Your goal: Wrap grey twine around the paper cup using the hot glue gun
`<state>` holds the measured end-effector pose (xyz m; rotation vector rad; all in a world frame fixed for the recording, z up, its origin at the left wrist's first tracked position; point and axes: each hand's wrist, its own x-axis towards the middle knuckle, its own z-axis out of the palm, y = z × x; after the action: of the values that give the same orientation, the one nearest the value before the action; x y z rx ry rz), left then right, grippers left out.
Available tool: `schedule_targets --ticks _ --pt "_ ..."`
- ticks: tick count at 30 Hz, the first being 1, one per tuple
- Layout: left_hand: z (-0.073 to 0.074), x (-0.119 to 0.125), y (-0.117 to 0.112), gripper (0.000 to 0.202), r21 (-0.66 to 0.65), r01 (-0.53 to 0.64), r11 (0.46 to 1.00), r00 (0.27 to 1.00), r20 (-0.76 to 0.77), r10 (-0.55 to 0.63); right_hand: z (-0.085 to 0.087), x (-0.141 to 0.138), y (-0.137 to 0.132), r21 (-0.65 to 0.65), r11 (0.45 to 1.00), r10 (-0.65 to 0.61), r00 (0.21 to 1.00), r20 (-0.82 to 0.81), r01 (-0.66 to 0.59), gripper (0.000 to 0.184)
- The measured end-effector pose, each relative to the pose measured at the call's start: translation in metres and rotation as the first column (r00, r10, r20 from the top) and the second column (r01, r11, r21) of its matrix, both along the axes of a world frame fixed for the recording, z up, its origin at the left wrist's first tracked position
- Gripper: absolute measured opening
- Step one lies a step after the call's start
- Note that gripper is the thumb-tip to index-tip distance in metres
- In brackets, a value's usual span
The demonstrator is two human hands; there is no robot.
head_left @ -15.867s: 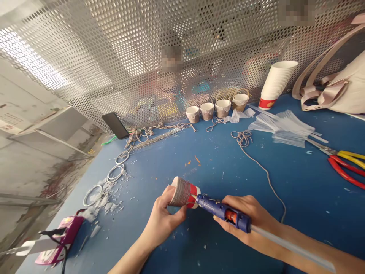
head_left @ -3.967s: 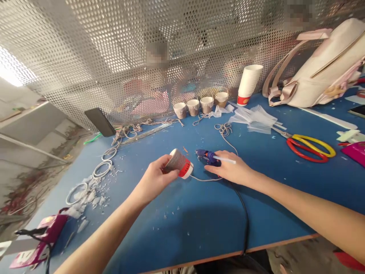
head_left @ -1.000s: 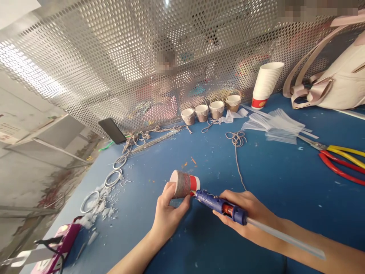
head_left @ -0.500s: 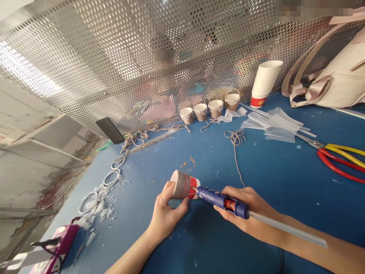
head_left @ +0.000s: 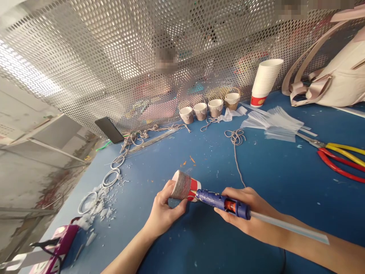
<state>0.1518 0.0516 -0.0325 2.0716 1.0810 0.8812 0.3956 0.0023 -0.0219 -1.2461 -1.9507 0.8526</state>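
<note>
The left hand point(head_left: 163, 209), half-curled, is gripping a grey-cord-wrapped, red-and-white paper cup point(head_left: 185, 186), its long axis running sideways above the blue bench point(head_left: 159, 154); the right hand point(head_left: 256, 207), closed round a blue plastic glue gun point(head_left: 216, 201), is pointing it leftward at the cup's red end

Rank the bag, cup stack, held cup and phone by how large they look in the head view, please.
1. Bag, though cut off by the frame
2. Cup stack
3. Held cup, helped by nearness to the camera
4. Phone
</note>
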Motion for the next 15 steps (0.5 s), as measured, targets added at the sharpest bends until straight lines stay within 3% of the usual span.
schedule_targets --ticks 5,10,15 --pt "-0.0006 -0.0027 0.0030 0.008 0.002 0.014 1.000 1.000 -0.023 -0.014 -0.0006 0.0011 0.0002 0.001 0.997 -0.079 0.996 0.047 0.079 0.021" --pt "-0.0011 -0.0059 0.0047 0.009 -0.011 0.045 0.999 0.999 -0.022 -0.045 -0.0015 0.0012 0.0004 -0.001 0.999 -0.046 0.998 0.048 0.046 0.018" --pt "-0.0025 -0.0085 0.0063 0.012 -0.029 0.078 0.997 0.997 0.012 -0.078 -0.0015 0.0020 0.0005 -0.039 0.995 -0.092 0.994 0.053 0.094 0.018"
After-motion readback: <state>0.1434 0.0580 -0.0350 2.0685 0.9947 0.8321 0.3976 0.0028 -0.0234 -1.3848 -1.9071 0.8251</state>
